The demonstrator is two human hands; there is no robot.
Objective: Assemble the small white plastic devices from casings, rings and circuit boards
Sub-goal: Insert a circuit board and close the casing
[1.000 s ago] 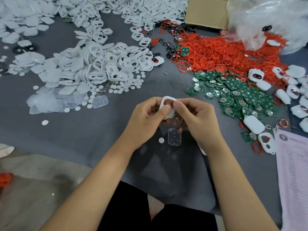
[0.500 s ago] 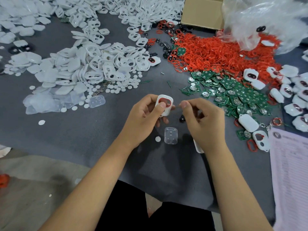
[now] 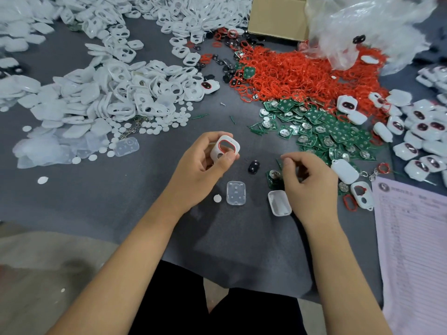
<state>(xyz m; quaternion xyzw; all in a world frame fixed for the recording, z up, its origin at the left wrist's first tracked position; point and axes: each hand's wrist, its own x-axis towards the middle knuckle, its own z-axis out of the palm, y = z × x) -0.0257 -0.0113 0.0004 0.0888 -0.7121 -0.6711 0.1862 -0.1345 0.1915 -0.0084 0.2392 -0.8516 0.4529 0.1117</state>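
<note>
The left hand (image 3: 200, 170) is pinching a white front casing (image 3: 225, 148) between thumb and fingers, holding it up off the desk (image 3: 145, 213) with a red ring already seated round its window. The right hand (image 3: 309, 182) is hovering with fingers curled and fingertips drawn together; whether it is pinching anything I cannot tell. Just beside its heel an open back casing (image 3: 279, 203) is lying hollow side up, and between the hands a clear insert (image 3: 236, 192) and a black button piece (image 3: 254, 166) are waiting. A circuit board (image 3: 273, 177) is sitting just left of the right fingers. So this unit looks about a third done: button, board and back are still to go in.

Compared with a second ago, the hands have separated; the right one has left the casing and dropped toward the board. Beyond it, green boards (image 3: 333, 131), red rings (image 3: 302, 76) and finished devices (image 3: 420, 141) are piling up.
</note>
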